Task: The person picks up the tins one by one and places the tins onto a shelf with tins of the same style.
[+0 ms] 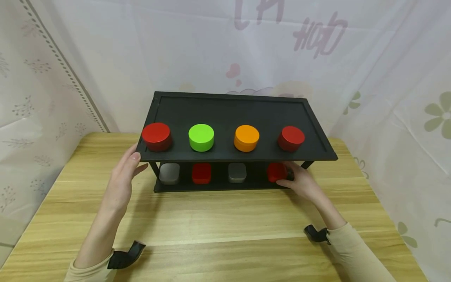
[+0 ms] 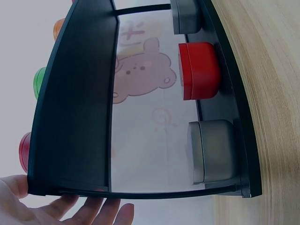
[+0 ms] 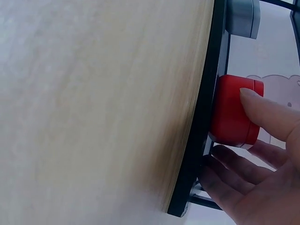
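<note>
A black two-tier shelf [image 1: 232, 113] stands on the wooden table. My left hand [image 1: 121, 178] holds its upper left corner, thumb at the front edge and fingers along the end, as the left wrist view shows. At the lower tier's right end, my right hand [image 1: 301, 180] grips a red square tin [image 3: 234, 110]. The thumb presses its front face, while the other fingers reach beside and behind it, partly hidden. The tin is upright, close over the lower tier. Along that tier stand a grey tin [image 1: 237, 172], another red tin [image 1: 201, 173] and a second grey tin [image 1: 169, 174].
Round tins line the upper tier's front: a large red one [image 1: 157, 136], a green one [image 1: 201, 138], an orange one [image 1: 246, 138] and a smaller red one [image 1: 291, 138]. A printed white cloth [image 1: 197, 47] hangs behind the table [image 1: 211, 235].
</note>
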`<state>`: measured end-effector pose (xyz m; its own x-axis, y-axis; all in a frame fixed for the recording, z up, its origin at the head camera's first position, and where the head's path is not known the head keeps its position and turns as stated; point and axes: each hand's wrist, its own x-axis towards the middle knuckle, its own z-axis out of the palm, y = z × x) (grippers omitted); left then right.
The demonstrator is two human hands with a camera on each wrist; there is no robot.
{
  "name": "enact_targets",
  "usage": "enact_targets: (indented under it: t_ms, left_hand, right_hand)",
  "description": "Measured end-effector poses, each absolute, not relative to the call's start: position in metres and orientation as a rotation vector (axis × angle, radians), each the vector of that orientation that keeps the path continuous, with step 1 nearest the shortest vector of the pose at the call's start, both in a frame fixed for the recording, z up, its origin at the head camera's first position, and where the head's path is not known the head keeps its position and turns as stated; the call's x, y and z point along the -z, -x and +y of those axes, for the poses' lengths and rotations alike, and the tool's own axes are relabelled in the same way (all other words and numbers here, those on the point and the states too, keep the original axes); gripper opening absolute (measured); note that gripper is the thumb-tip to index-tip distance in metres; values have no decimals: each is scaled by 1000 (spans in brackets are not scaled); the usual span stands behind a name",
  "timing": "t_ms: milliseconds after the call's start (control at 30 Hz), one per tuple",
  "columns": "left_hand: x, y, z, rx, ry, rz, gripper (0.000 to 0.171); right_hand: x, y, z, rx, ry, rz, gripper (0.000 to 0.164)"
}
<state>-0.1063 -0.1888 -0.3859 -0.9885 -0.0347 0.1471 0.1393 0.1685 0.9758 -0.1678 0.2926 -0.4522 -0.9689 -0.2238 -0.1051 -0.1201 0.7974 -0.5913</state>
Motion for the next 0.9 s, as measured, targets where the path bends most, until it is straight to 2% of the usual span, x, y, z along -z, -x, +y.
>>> enact_targets:
  t_ms: [400,900]
  left_hand:
    - [387,108,-189,1908,114,-2317,51]
    - [388,108,-190,1911,101,-2309,51]
  right_hand:
    - [452,161,297,968,294,2805,72]
    - [440,140,298,979,383,2855,80]
